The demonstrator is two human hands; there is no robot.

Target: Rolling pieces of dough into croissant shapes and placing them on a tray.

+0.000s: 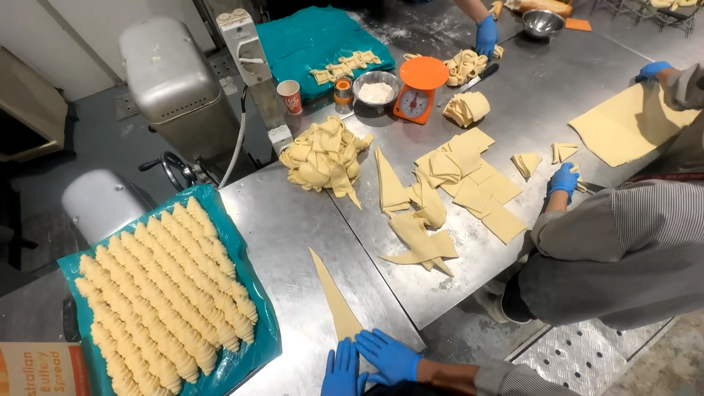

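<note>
Both blue-gloved hands, the right hand [391, 356] over the left hand [342, 372], press flat with fingers spread on the wide end of a long dough triangle [334, 297] on the steel table [286, 227], beside a tray of shaped croissants [165, 290].

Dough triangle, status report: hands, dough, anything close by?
Left hand and right hand flat on dough triangle's wide end. Triangle unrolled on steel table. Tray of rolled croissants left.
</note>
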